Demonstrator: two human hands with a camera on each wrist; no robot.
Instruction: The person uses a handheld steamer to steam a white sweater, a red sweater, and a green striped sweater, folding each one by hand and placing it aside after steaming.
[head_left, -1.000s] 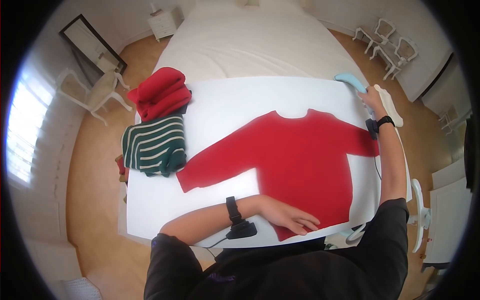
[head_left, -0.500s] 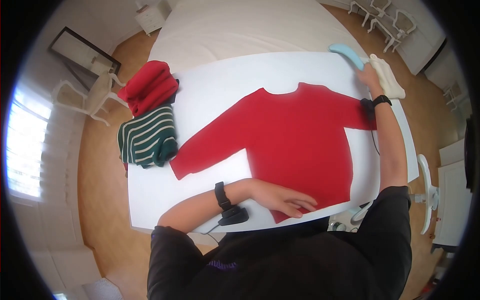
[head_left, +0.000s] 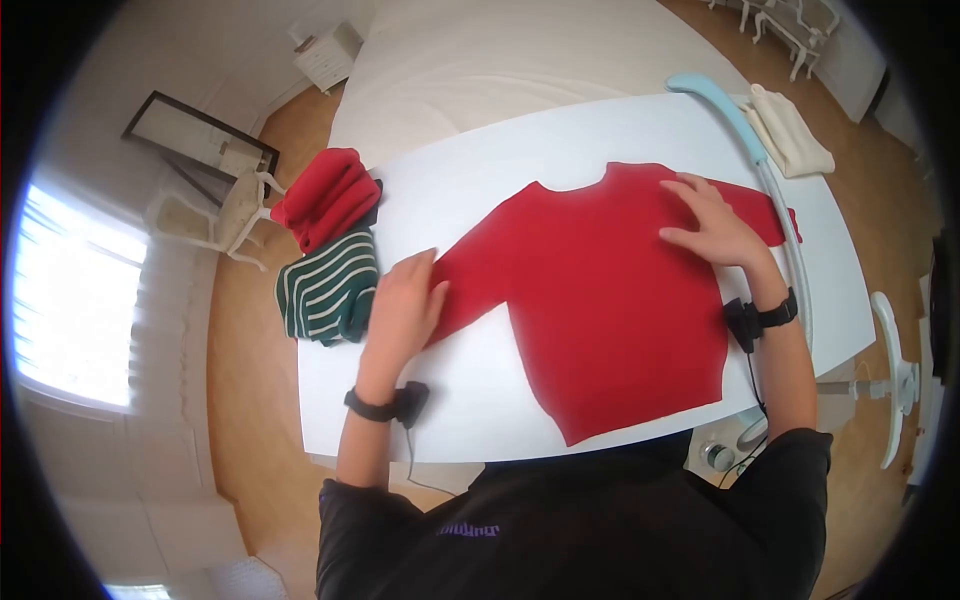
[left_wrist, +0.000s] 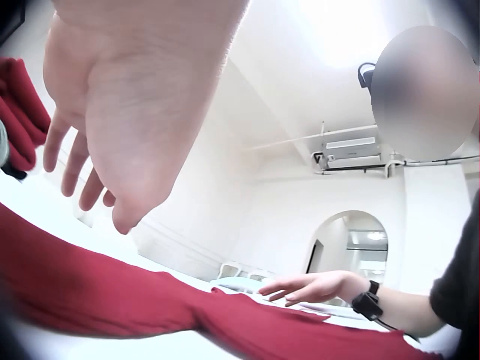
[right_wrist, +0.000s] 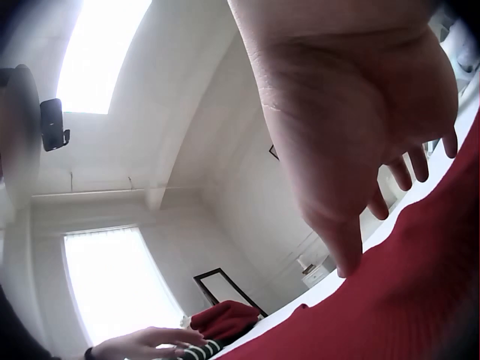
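A red sweater (head_left: 620, 310) lies spread on the white board (head_left: 450, 400), its sleeves stretched to both sides. My left hand (head_left: 405, 300) is over the left sleeve, fingers extended and holding nothing; the left wrist view shows that hand (left_wrist: 120, 112) raised above the cloth. Over the chest near the opposite shoulder is my right hand (head_left: 715, 228), fingers spread, palm down. The right wrist view shows its palm (right_wrist: 337, 127) above the red knit. A light blue garment steamer head (head_left: 715, 105) rests at the far right, its grey hose (head_left: 795, 250) crossing the right sleeve end.
At the board's left edge sit a folded red garment (head_left: 330, 195) and a folded green striped sweater (head_left: 330, 285). A cream folded cloth (head_left: 792, 130) lies at the far right corner. Beyond the board is a bed (head_left: 520, 60). A white stand (head_left: 893, 380) is at the right.
My right hand has let go of the steamer and come back over the sweater's chest. The left hand has gone from the hem to the left sleeve. The head view has shifted.
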